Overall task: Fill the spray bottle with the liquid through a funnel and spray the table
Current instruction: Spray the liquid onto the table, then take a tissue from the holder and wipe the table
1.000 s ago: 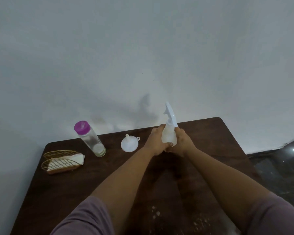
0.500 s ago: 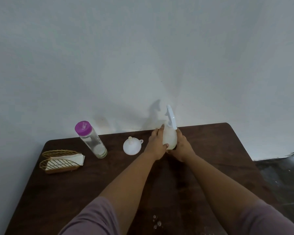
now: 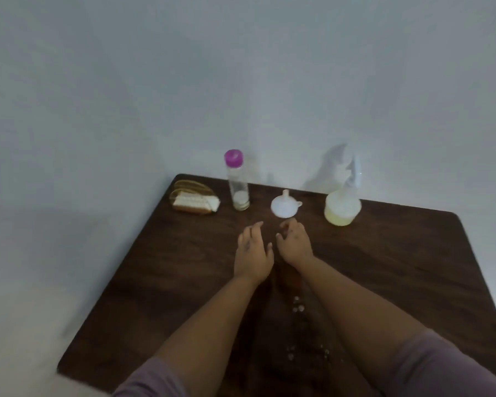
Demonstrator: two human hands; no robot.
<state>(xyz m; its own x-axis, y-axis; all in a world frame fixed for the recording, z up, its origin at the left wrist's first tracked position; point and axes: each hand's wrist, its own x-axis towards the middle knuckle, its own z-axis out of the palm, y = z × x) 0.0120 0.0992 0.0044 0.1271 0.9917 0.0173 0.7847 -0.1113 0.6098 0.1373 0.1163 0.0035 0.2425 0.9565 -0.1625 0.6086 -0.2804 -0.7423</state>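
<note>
- Two bare forearms show from sleeve to wrist, with no watch, band or bracelet on either.
- The left hand [image 3: 252,253] is bare, without glove or ring that can be made out.
- The right hand [image 3: 294,242] is likewise bare; the blur hides the fine detail of its fingers.
- The left sleeve [image 3: 152,379] is a soft, muted mauve cloth that ends above the elbow.
- The right sleeve [image 3: 441,368] is of the same mauve cloth, plain, with no print or seam to be seen, and also ends above the elbow.
</note>
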